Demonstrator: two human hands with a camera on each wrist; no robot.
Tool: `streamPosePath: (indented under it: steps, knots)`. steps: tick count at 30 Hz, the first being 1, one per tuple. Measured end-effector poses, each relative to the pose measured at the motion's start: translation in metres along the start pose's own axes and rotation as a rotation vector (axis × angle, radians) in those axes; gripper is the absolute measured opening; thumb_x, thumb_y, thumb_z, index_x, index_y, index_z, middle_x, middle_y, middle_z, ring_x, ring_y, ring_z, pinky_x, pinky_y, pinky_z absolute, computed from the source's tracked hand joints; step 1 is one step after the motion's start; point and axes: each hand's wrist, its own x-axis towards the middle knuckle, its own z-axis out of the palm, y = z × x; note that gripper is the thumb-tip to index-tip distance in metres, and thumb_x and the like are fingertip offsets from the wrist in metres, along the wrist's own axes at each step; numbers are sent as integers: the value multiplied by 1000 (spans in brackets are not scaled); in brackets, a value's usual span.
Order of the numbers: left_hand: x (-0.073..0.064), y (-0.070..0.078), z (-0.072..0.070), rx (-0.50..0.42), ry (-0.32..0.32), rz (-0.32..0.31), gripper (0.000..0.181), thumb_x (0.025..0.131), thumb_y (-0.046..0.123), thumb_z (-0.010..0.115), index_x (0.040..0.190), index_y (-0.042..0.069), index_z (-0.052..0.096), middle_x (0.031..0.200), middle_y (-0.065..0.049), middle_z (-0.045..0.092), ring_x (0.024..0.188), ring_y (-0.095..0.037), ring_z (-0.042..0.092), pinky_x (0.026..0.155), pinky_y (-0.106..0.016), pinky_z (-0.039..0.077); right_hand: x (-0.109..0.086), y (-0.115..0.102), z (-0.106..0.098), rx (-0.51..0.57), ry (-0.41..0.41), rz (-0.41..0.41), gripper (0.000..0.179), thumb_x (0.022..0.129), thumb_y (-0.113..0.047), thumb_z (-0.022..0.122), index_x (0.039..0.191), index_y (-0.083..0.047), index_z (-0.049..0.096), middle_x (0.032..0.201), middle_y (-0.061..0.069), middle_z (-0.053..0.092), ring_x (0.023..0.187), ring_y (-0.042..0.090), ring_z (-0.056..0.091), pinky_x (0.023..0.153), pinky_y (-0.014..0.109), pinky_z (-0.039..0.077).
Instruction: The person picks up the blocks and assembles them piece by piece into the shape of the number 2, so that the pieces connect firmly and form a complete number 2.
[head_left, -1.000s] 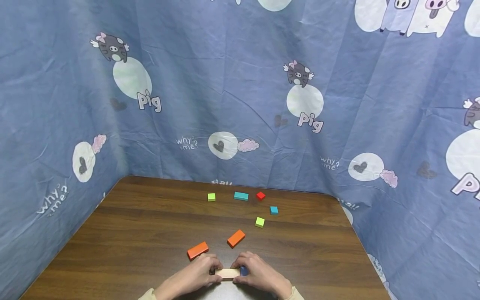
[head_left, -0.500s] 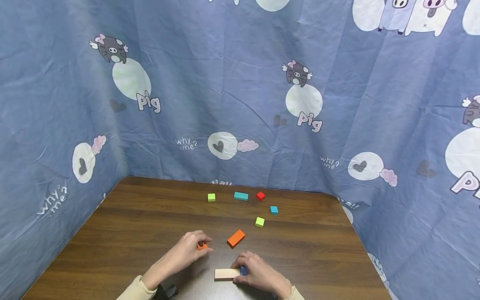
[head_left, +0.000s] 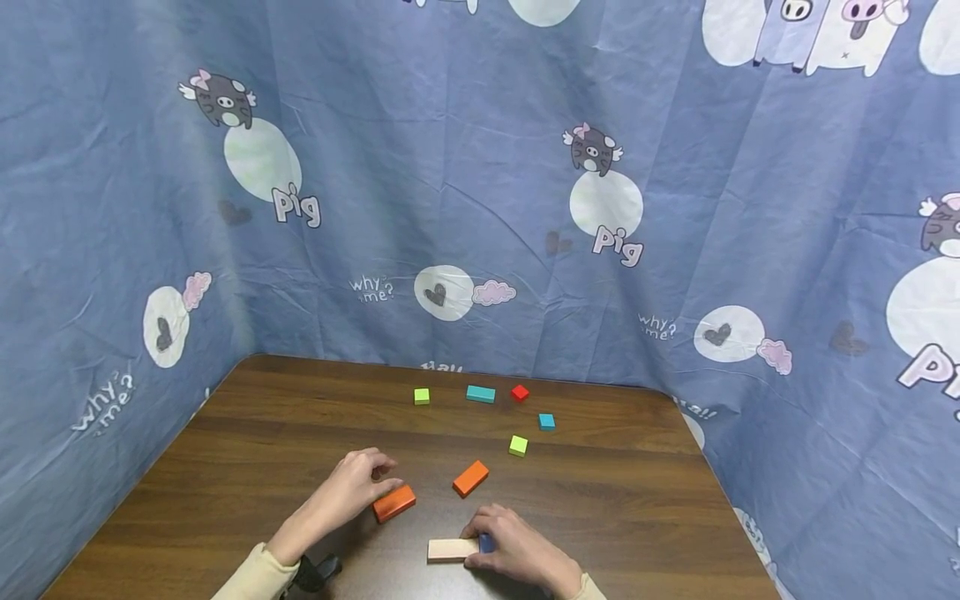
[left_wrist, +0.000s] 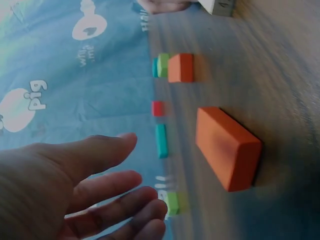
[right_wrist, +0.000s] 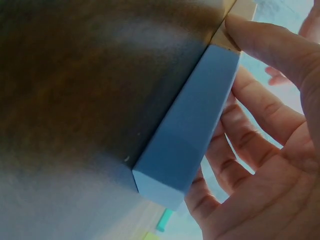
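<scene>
L hand (head_left: 348, 487) loose & free, just by the nearer of 2 orange blks (head_left: 394, 504) (head_left: 470, 479); farther back we count 2 lime blks (head_left: 422, 397) (head_left: 518, 446); then 1 pale wood blk (head_left: 447, 550) end to end w/ 1 navy blk (right_wrist: 187, 120), R hand (head_left: 510, 546) gripping at the join; at back, 1 long teal blk (head_left: 481, 394), 1 red blk (head_left: 520, 392), 1 sm. blue blk (head_left: 547, 422). Brown wood-grain tbl (head_left: 300, 425); blue pig-print cloth (head_left: 412, 200) behind + at sides.

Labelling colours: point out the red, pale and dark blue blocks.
Red block (head_left: 520, 392), head view, top face.
Pale block (head_left: 450, 548), head view, top face.
Dark blue block (right_wrist: 189, 120), right wrist view, long face.

Head view: blue block (head_left: 487, 543) mostly out of sight behind the right grip (head_left: 517, 546).
</scene>
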Motion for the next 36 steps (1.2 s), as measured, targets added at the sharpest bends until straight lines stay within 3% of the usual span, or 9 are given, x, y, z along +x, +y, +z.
streamPosePath:
  steps: [9,14,21,27,36]
  knots:
    - [-4,-9,10,-35,-115,-147,28,74,19,81,91,-1,71,73,-1,65,67,-10,57,58,-24,45,0,-1,-1,12,-15,25,24,83,-37,74,103,-25,70,99,-17,61,92,-3,50,80,23,43]
    - [-5,-12,15,-29,-136,-178,28,72,21,82,89,1,71,71,0,60,65,-9,52,57,-25,42,0,-1,-2,5,-16,29,23,83,-37,74,103,-25,69,100,-17,61,94,-3,50,81,23,44]
    - [-8,-15,21,-13,-130,-175,19,70,19,82,76,8,68,67,3,54,62,-8,46,55,-23,37,0,-1,0,-9,-3,1,24,83,-38,73,102,-25,69,100,-17,62,94,-3,51,81,24,43]
    - [-9,-19,26,-33,-130,-153,16,70,18,82,75,10,69,64,7,51,58,-5,43,52,-22,35,-1,-2,0,-8,-11,11,24,83,-38,73,102,-25,69,100,-16,62,94,-2,51,82,25,44]
    - [-8,-16,25,-32,-131,-133,17,71,19,82,78,9,70,67,3,53,58,-4,42,52,-21,35,0,-2,0,1,-12,27,24,83,-38,73,102,-24,69,99,-17,61,92,-3,50,82,25,44]
